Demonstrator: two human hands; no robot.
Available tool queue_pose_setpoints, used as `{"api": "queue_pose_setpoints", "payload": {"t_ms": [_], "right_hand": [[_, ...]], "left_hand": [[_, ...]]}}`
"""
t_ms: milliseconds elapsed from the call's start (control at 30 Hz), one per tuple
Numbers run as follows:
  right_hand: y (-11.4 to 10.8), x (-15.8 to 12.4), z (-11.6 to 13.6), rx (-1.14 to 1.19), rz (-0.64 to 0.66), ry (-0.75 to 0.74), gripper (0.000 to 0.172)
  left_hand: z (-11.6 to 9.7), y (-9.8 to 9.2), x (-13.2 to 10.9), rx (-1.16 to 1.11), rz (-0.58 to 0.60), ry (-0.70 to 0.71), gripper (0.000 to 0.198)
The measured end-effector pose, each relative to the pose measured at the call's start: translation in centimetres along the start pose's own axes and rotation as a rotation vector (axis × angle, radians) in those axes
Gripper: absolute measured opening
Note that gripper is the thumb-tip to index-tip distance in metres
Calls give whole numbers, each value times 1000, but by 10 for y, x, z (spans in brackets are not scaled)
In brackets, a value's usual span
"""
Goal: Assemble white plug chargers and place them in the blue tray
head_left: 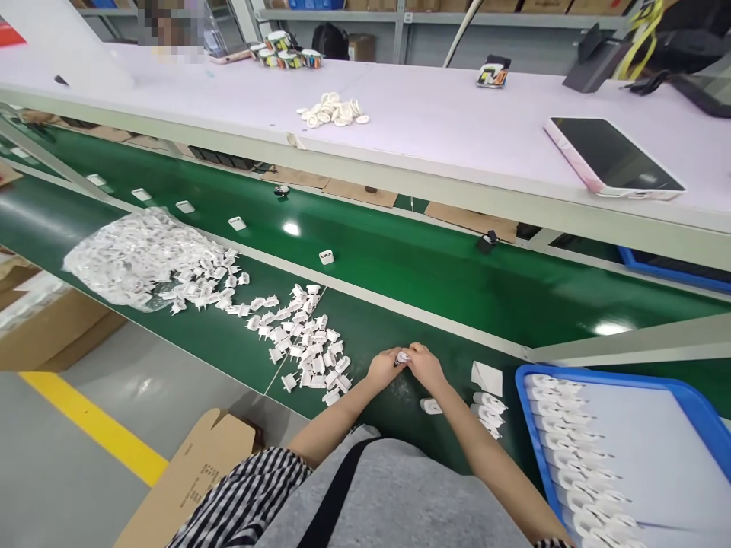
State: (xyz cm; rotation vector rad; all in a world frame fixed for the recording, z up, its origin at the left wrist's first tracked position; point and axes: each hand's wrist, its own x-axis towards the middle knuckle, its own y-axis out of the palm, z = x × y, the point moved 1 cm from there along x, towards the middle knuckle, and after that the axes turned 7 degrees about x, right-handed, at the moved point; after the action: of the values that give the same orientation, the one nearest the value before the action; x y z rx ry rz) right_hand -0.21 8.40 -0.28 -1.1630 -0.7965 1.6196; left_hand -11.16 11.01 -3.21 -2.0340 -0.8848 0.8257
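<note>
precariously small: a white part (403, 357) at lower centre
left hand (384, 369) and right hand (424, 366) both grasp it by the fingertips; uneven pressure might make it slip, perhaps landing among the loose white plugs (318, 364) left of centre.

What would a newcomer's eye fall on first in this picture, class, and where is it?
Probably the loose white pronged pieces, strewn across the green work surface beside a bulging clear bag at the left. Next, the person's hands near the center, holding a small white piece. At lower right, a bright blue tray has white parts lined along its left side.
</note>
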Motion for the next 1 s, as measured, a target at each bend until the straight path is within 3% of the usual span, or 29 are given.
{"api": "queue_pose_setpoints", "payload": {"t_ms": [167,500,667,800,933,1000], "right_hand": [[-5,4,-6,-25,69,-36,26],[3,1,-14,18,-9,-118,25],[-1,6,-23,426,-162,89,22],[-3,9,-31,774,-238,254,28],[-4,7,-29,995,-301,284,30],[-6,6,-27,1042,-262,249,31]], "left_hand": [[1,-1,5,59,-6,32,34],[2,4,5,75,0,31,32],[6,0,4,-24,0,34,36],[-1,-5,1,-88,-99,4,38],[-19,-7,1,-252,-88,36,44],[-26,-10,3,-346,-59,39,42]]}}
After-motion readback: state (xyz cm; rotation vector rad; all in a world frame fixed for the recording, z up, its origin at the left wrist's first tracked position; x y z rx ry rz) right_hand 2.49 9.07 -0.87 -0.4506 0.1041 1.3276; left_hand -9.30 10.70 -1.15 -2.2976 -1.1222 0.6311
